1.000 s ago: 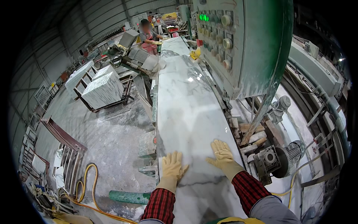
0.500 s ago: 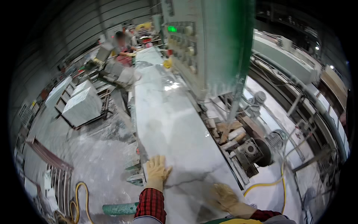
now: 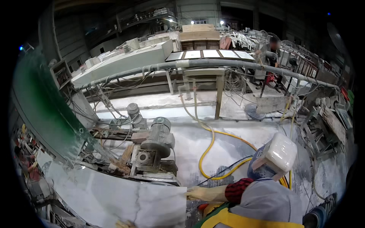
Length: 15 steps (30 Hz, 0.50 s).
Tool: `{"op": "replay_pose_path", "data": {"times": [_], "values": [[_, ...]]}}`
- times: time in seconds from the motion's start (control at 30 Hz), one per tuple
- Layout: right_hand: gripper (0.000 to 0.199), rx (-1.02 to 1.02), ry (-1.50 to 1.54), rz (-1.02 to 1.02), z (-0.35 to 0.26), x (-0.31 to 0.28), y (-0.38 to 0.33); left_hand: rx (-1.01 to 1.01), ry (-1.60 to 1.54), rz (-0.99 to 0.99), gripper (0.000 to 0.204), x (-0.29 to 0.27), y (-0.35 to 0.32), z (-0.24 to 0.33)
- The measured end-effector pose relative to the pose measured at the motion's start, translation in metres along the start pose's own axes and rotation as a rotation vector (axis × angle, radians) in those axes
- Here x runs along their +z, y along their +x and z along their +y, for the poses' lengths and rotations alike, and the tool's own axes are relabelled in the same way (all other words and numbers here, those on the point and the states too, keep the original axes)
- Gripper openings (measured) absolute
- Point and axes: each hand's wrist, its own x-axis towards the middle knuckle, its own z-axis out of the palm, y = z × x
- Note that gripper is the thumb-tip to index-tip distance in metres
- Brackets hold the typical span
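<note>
A pale marble slab [image 3: 152, 201] with grey veins lies along the lower left, its end edge next to me. My right hand [image 3: 197, 193], in a cream rubber glove with a red-checked sleeve above, reaches to the corner of that end. Its fingers look stretched out against the edge, and their tips are partly hidden. Of my left hand [image 3: 124, 224] only gloved fingers show at the lower rim; they lie on the slab's face, apart and holding nothing.
Behind the slab stand a motor and gearbox [image 3: 156, 140] and a tall green machine housing [image 3: 42, 102]. A yellow hose [image 3: 205, 155] loops over the wet floor towards a blue-and-white plastic container [image 3: 279, 152]. A grey pipe [image 3: 213, 64] crosses behind; another person [image 3: 270, 60] stands far right.
My view has swung to the right, so the slab now lies at lower left. My right hand has gone from the slab's face to its end edge; my left hand is nearly out of view.
</note>
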Motion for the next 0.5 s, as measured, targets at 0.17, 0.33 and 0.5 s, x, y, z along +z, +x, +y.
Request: {"op": "replay_pose_path", "data": {"times": [0.17,0.33,0.5], "values": [[0.035,0.193,0.306,0.136,0.059,-0.002,0.054,0.204,-0.113,-0.178,0.07,-0.047,-0.077,0.088],[0.043,0.121,-0.049,0.18,0.013,0.036,0.037,0.37,-0.405,-0.023,0.087,-0.115,-0.163,0.096],[0.042,0.318,0.226,0.296,-0.017,0.03,0.024,0.096,-0.402,-0.116,0.091,-0.157,-0.202,0.073]]}}
